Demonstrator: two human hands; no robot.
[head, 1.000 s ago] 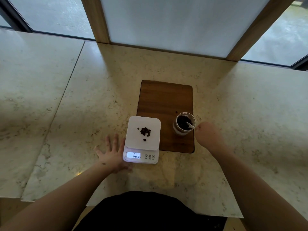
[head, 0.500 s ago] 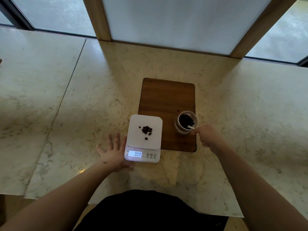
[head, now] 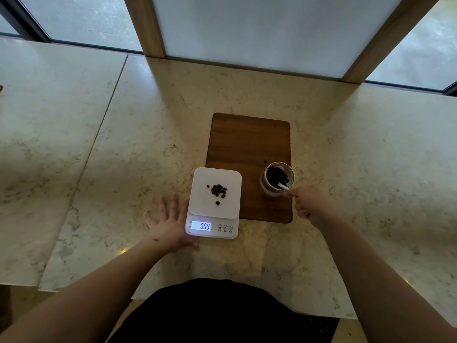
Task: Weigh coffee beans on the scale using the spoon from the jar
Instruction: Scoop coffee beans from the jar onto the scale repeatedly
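My counter [head: 103,149] is polished, veined stone with a soft sheen. The board [head: 247,144] at centre is dark matt wood. The scale [head: 214,194] looks like smooth white plastic. The jar [head: 268,191] is clear and glossy; the spoon [head: 283,186] is white.

a dark wooden board [head: 247,144] is laid flat on the pale marble bench [head: 123,144]. behind the bench a white panel [head: 247,33] is framed by wooden posts [head: 146,26].
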